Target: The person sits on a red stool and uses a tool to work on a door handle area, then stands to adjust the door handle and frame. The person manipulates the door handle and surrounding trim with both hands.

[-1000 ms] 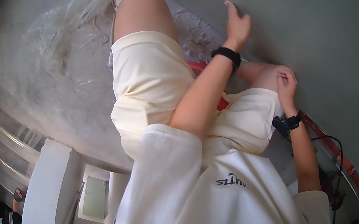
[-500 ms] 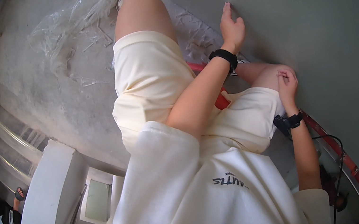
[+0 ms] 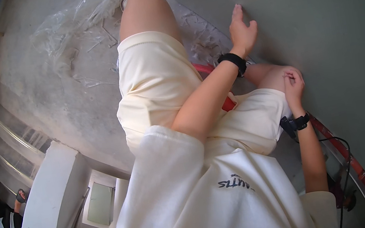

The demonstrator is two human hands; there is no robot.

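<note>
1. Centrally, the left hand [image 3: 243, 34] reaches across the body to a broad grey-green panel [image 3: 324, 30]; its grip is spread, fingers extended and thumb apart. Whether the fingertips touch the panel cannot be told.
2. The panel fills the right side of the view, beside the person's right leg.
3. The right hand [image 3: 294, 86] rests on the right knee [image 3: 271, 76], fingers bent; whether its grip encloses anything cannot be told.
4. Black wristbands [image 3: 301, 122] circle both wrists.
5. A red rail [image 3: 355, 166] and a black cable [image 3: 348, 158] lie beside the right forearm.
6. Clear plastic sheeting [image 3: 79, 25] lies crumpled on the grey floor [image 3: 37, 91].
7. Lower left: steps [image 3: 5, 135], a white wall [image 3: 47, 206] and another person [image 3: 14, 224].
</note>
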